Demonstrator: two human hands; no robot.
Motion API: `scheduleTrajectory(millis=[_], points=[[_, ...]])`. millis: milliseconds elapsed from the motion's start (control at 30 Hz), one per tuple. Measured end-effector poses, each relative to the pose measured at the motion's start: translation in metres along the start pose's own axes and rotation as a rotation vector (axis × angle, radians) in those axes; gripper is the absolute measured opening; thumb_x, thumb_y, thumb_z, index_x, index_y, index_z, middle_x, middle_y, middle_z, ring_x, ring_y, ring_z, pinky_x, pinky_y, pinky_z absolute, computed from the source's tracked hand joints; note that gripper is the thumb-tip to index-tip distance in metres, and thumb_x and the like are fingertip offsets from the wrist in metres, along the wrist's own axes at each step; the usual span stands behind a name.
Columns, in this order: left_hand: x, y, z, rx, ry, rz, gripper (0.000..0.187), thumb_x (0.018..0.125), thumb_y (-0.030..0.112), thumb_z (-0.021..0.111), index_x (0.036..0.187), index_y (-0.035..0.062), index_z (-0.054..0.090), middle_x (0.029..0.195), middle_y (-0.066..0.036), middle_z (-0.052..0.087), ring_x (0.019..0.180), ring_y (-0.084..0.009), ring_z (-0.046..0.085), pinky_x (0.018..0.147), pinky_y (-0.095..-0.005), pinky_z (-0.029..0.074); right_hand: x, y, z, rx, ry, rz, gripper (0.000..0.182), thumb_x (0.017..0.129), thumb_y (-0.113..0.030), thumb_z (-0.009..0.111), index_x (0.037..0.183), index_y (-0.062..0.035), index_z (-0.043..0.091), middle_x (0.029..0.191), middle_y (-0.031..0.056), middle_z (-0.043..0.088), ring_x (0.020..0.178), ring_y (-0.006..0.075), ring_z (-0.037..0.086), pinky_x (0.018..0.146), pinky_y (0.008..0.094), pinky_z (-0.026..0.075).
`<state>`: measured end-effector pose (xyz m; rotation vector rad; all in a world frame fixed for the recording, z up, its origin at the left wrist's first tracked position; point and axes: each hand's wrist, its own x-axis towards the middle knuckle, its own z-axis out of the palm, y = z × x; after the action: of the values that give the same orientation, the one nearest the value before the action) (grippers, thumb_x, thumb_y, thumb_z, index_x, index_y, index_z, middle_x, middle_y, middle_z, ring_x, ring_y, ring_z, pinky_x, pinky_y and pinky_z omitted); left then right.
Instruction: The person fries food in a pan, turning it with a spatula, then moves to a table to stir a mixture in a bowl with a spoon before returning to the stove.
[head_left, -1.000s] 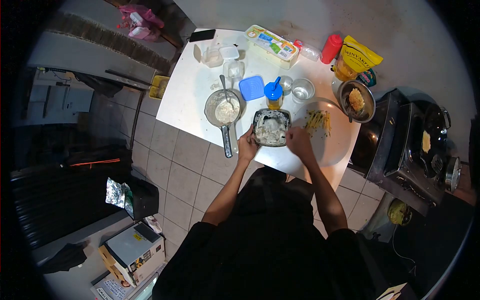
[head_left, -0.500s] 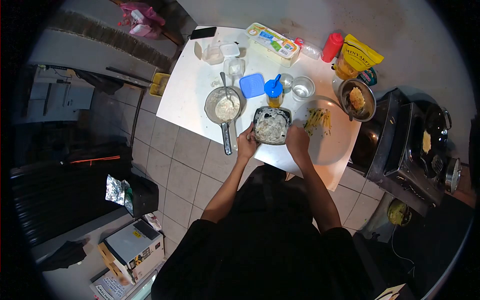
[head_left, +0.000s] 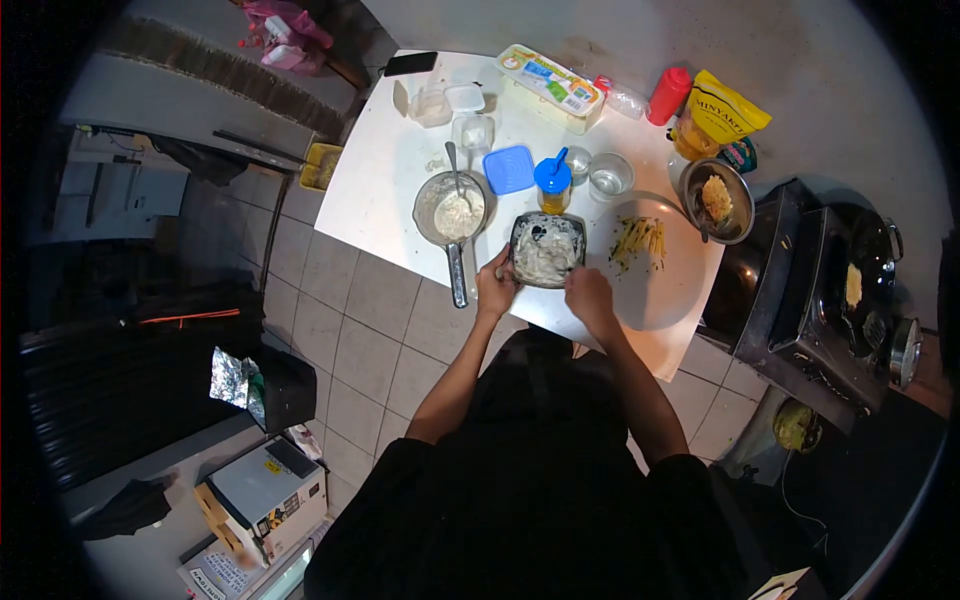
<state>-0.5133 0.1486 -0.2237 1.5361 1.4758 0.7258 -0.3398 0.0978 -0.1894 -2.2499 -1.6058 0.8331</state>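
A black square bowl point(head_left: 547, 250) with pale, sticky batter smeared over its inside sits at the table's front edge. My left hand point(head_left: 495, 284) grips its left rim, thumb on the near side. My right hand point(head_left: 589, 293) is closed at the bowl's lower right corner; whatever it holds is hidden by the fingers. To the left stands a saucepan point(head_left: 451, 209) of whitish mixture with a spoon point(head_left: 453, 165) leaning in it. Just behind the bowl is a blue-lidded oil jar point(head_left: 553, 185). Right of it, a large round plate point(head_left: 650, 305) bears thin green-yellow strips.
A blue lid point(head_left: 510, 169), glass cups point(head_left: 610, 177) and an egg carton point(head_left: 552, 85) stand farther back. A metal bowl point(head_left: 716, 202) with fried food is by the table's right edge. Beyond it is a stove point(head_left: 815, 300) with a frying pan point(head_left: 872, 262).
My right hand has shifted slightly left and down along the bowl's rim. The batter has been moved about, baring more of the bowl's far side. My left hand keeps its hold.
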Motion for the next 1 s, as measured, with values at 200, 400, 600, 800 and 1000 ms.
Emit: scheduleTrajectory(millis=[200,400,600,800,1000], points=[[0.000,0.010,0.000,-0.018,-0.007,-0.034,0.049,0.084,-0.013,0.043,0.131,-0.0002,0.050,0.108,-0.020,0.065,0.094,-0.0175,0.062,0.074,-0.0285,0.055,-0.010,-0.016,0.005,-0.022,0.076,0.060,0.012,0.077,-0.009,0.057,0.077,-0.0001,0.066,0.079,0.0226,0.065,0.076,0.0383,0.065,0.067,0.0482,0.051],[0.001,0.011,-0.001,-0.076,-0.048,-0.027,0.050,0.086,-0.013,0.040,0.133,0.0007,0.046,0.110,-0.020,0.063,0.092,-0.0201,0.064,0.074,-0.0302,0.057,-0.005,-0.001,-0.005,-0.119,0.098,-0.012,0.012,0.077,-0.008,0.055,0.074,-0.0017,0.064,0.073,0.0204,0.063,0.073,0.0368,0.065,0.065,0.0481,0.051],[0.004,0.002,0.002,-0.164,-0.073,-0.069,0.047,0.089,-0.011,0.039,0.134,0.0011,0.046,0.111,-0.016,0.062,0.083,-0.0207,0.066,0.067,-0.0312,0.059,0.010,0.019,0.012,-0.109,0.139,-0.001,0.011,0.078,-0.009,0.055,0.076,-0.0016,0.063,0.077,0.0207,0.063,0.072,0.0365,0.065,0.064,0.0476,0.051],[0.004,0.000,0.004,-0.188,-0.066,-0.063,0.042,0.092,-0.006,0.043,0.134,-0.0008,0.045,0.109,-0.016,0.062,0.077,-0.0175,0.064,0.062,-0.0291,0.058,0.004,0.002,0.026,0.124,0.234,-0.029,0.021,0.086,-0.018,0.057,0.077,0.0002,0.062,0.072,0.0245,0.061,0.071,0.0427,0.060,0.065,0.0495,0.049],[0.009,-0.011,0.011,-0.360,-0.063,-0.159,0.042,0.092,-0.006,0.043,0.134,-0.0026,0.044,0.110,-0.015,0.062,0.074,-0.0148,0.062,0.059,-0.0265,0.056,-0.006,0.001,0.020,0.027,0.077,-0.187,0.021,0.086,-0.018,0.057,0.076,-0.0002,0.063,0.073,0.0232,0.062,0.068,0.0411,0.061,0.064,0.0493,0.049]])
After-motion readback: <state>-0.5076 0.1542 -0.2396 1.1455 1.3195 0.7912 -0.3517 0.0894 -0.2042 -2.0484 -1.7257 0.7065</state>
